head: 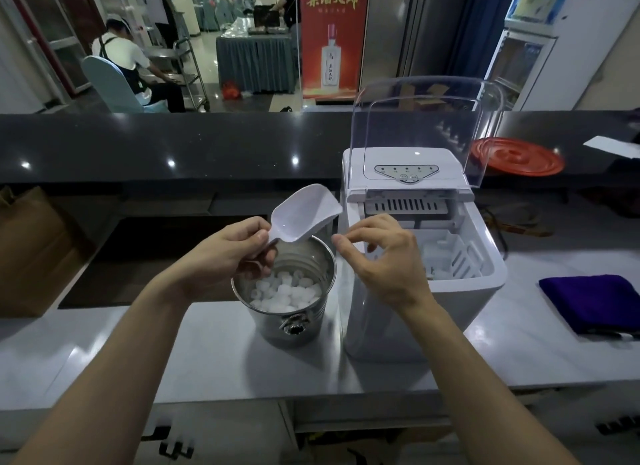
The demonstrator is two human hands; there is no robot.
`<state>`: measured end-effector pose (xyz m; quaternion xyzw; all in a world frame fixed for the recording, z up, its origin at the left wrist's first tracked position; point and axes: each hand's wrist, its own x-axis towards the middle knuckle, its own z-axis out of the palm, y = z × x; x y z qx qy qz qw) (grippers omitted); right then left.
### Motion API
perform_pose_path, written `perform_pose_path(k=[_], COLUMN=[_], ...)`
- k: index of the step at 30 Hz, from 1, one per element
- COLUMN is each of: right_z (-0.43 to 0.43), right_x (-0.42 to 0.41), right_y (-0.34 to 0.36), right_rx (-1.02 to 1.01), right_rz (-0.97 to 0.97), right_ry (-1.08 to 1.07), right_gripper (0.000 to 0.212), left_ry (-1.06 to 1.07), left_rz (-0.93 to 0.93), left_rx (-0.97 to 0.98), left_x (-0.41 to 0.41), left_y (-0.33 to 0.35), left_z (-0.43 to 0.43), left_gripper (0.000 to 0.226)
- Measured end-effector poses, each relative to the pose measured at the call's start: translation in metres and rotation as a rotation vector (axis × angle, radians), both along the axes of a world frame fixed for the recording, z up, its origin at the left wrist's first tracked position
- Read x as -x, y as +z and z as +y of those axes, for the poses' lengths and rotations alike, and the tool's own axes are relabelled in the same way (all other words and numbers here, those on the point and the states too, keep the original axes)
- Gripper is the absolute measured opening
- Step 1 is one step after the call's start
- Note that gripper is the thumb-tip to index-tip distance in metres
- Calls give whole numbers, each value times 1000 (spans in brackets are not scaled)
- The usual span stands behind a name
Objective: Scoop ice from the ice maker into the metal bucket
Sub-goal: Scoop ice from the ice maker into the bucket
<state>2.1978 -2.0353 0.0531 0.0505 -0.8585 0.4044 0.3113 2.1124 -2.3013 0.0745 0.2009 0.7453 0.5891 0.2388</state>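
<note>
Ice lies half-hidden in the metal bucket; left hand covers the scoop handle it grips, right hand relaxed, empty.

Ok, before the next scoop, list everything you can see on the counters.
metal bucket: one, silver, grey counter, centre
ice maker: one, white, grey counter, right of bucket; clear lid raised
ice: many pieces, white, in bucket; some in ice maker
scoop: one, white, above bucket
cloth: one, purple, grey counter, right
round lid: one, red, black counter behind ice maker
paper: one, white, black counter, far right
left hand: holds scoop handle
right hand: holds nothing, fingers loosely curled, at ice maker's opening
</note>
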Motion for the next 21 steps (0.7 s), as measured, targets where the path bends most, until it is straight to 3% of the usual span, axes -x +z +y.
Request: perform_pose_path(k=[8, 13, 18, 21], right_z=[-7, -13, -13, -6], right_x=[-3, -10, -15, -19], right_y=[1, 9, 15, 16], right_rx=[113, 254, 358, 374], right_rz=[-110, -142, -144, -139], right_ry=[66, 98, 49, -16], right_gripper=[20, 10, 25, 23], left_ry=[-61, -122, -147, -184], left_rz=[-17, -20, 31, 91], left_rx=[-191, -193, -227, -211], left_x=[-9, -13, -20, -24], left_y=[5, 4, 7, 8], left_z=[36, 51, 74, 83], left_gripper=[18, 19, 15, 12])
